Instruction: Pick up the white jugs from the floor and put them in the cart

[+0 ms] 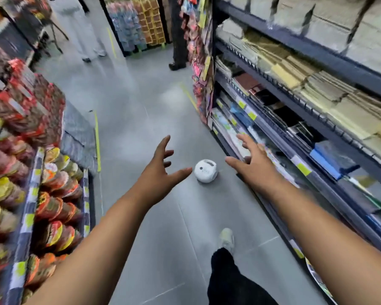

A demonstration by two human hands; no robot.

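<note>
Reaching forward with both arms, you have your left hand and your right hand spread wide, fingers apart, neither grip closed on anything.

Head view, the only one: a white jug stands on the grey floor between your two hands, just beyond the left thumb tip and a little short of the right palm. It touches neither hand. It sits close to the foot of the shelving that runs past your right hand, and well ahead of your shoe. No cart is in view, so you will have to turn to find it.

The jug looks like rigid moulded plastic, squat and rounded, with what may be a recessed handle at its top far edge; motion blur makes that hard to confirm. If it is full it will be heavy and its smooth, curved sides may slip under bare palms. You would do best to close one grip on the handle at the top and bring the other palm under or against the body for support, lifting it upright so the cap stays uppermost.
</note>
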